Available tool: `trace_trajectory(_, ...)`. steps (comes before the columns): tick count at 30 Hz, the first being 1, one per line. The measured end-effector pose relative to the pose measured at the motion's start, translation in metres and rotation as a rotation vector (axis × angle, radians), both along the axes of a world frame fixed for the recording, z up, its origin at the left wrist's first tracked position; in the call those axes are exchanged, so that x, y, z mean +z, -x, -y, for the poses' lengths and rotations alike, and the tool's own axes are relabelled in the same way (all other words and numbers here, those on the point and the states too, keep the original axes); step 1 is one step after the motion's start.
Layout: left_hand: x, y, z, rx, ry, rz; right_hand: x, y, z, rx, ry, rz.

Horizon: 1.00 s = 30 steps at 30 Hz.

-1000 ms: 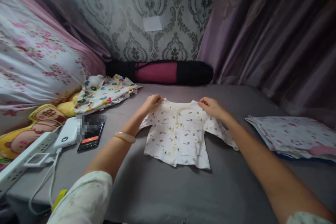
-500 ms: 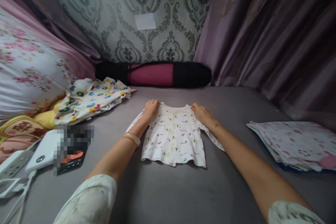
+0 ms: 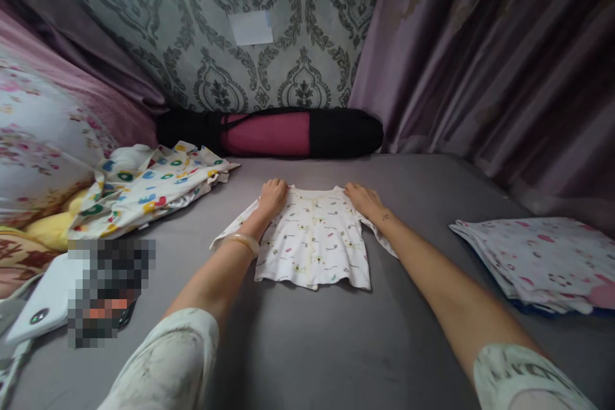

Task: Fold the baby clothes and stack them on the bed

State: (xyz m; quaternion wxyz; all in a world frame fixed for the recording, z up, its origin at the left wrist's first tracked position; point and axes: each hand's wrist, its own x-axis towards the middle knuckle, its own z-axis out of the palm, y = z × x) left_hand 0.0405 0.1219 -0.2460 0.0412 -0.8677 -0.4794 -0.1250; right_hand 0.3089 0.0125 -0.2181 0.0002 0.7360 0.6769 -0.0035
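A small white baby shirt [image 3: 317,250] with tiny printed figures and a buttoned front lies spread on the grey bed sheet [image 3: 327,346], collar away from me. At its left shoulder my left hand [image 3: 273,197] is closed on the fabric, with a pale bangle on the wrist. My right hand [image 3: 364,200] grips the opposite shoulder in the same way. Both sleeves slant outward, partly covered by my forearms. My fingertips are mostly hidden behind the backs of the hands.
On the right lies a folded pink-and-white printed cloth [image 3: 542,262]. A patterned cloth [image 3: 154,192], a white power bank [image 3: 52,298] and a floral pillow [image 3: 38,141] are on the left. Along the wall sits a long black-and-red bag [image 3: 269,133]; a purple curtain [image 3: 446,57] hangs right.
The view has shifted slightly to the right. The shirt's hem appears a little farther from me and more of its left sleeve shows. Both hands keep their hold on the shoulders.
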Motion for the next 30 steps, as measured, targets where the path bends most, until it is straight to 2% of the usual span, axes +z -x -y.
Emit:
trace_trajectory(5,0.021,-0.007,0.018,0.135,0.020,-0.055,0.002,0.014,0.005,-0.040,-0.111,0.064)
trace_trajectory(8,0.028,-0.014,0.035,0.055,0.092,-0.096,0.000,0.036,0.010,0.042,-0.126,0.009)
trace_trajectory(11,0.020,-0.022,0.048,-0.021,0.199,-0.096,-0.009,0.057,0.013,0.050,-0.074,-0.084)
trace_trajectory(15,0.001,-0.028,0.057,0.033,0.243,-0.075,-0.021,0.069,0.014,-0.015,0.008,-0.155)
trace_trajectory(18,-0.005,-0.028,0.059,0.040,0.242,-0.080,-0.020,0.067,0.013,-0.014,0.041,-0.211)
trace_trajectory(20,-0.005,-0.027,0.059,0.037,0.244,-0.083,-0.013,0.060,0.013,0.008,0.010,-0.291)
trace_trajectory(22,-0.006,-0.026,0.057,0.034,0.243,-0.079,-0.003,0.047,0.018,-0.002,-0.105,-0.377)
trace_trajectory(25,-0.006,-0.025,0.057,0.025,0.206,-0.057,0.015,0.013,0.039,-0.172,-0.223,-0.419)
trace_trajectory(28,-0.004,-0.028,0.063,0.012,0.134,-0.032,0.028,-0.030,0.072,-0.356,-0.060,-0.369)
trace_trajectory(30,0.002,-0.034,0.071,-0.016,0.109,-0.016,0.030,-0.053,0.096,-0.440,0.081,-0.349)
